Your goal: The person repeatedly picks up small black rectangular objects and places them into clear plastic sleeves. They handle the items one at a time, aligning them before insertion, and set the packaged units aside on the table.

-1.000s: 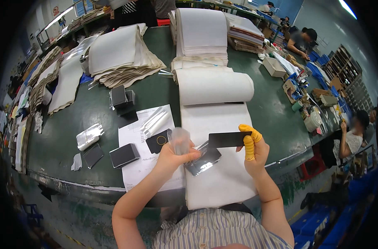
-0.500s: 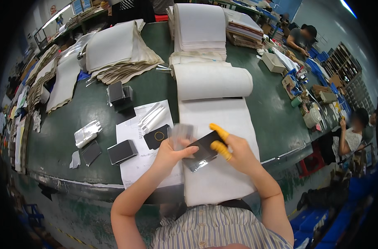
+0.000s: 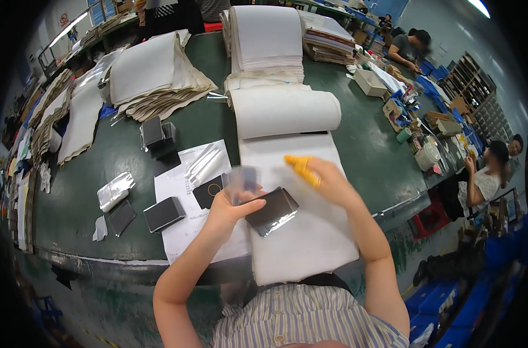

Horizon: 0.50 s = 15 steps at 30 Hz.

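Note:
My left hand [image 3: 228, 210] is closed on a dark flat card in a clear plastic sleeve [image 3: 274, 211], its thumb across the card's left end. Blurred clear film [image 3: 243, 181] stands up from the same hand, apparently more sleeves. My right hand [image 3: 329, 181], yellow covers on some fingers, is apart from the card above the white sheets [image 3: 299, 255]; it is somewhat blurred, fingers stretched out and nothing visible in them. Beside my left hand, a black card with a gold ring [image 3: 209, 190] lies on a printed paper [image 3: 180, 246], near clear plastic sleeves [image 3: 204, 165].
A stack of dark cards [image 3: 164, 214] sits at the paper's left edge, another dark stack [image 3: 154, 134] farther back. Left of them lie a clear-wrapped bundle [image 3: 115, 191] and a dark card [image 3: 122, 218]. Large sheet piles [image 3: 143, 69] stand behind; people work at the right.
My right hand has let go of the dark card and moved up and away from it. The card stays in my left hand. The whole view has shifted slightly.

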### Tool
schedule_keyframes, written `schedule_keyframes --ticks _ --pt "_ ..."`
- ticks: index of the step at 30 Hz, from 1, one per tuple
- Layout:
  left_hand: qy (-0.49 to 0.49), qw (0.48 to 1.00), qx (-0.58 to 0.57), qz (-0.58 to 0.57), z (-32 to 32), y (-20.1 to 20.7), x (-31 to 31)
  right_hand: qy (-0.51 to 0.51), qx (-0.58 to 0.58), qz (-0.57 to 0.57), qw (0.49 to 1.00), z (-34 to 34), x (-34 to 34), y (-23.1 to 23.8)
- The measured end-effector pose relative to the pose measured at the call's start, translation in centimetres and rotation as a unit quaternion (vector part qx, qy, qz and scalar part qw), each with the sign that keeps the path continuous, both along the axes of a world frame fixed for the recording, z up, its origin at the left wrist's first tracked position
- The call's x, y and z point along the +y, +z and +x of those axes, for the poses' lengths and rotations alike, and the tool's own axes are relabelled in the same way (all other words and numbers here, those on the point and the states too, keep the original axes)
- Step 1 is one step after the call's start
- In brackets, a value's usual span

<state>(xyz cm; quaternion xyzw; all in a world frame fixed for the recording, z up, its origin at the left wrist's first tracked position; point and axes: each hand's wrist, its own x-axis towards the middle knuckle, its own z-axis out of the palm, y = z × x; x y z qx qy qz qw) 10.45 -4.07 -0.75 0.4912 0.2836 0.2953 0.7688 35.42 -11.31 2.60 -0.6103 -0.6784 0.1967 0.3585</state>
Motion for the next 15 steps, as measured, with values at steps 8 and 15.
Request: schedule_keyframes --ticks 8,15 --pt "0.051 0.999 0.0 0.003 -0.1 -0.8 1.3 -0.117 -0.271 0.041 0.954 8.0 5.9 -1.8" --pt "-0.016 1.0 0.004 -0.026 0.1 -0.1 1.1 -0.136 -0.398 0.045 0.906 8.5 6.3 -3.0"
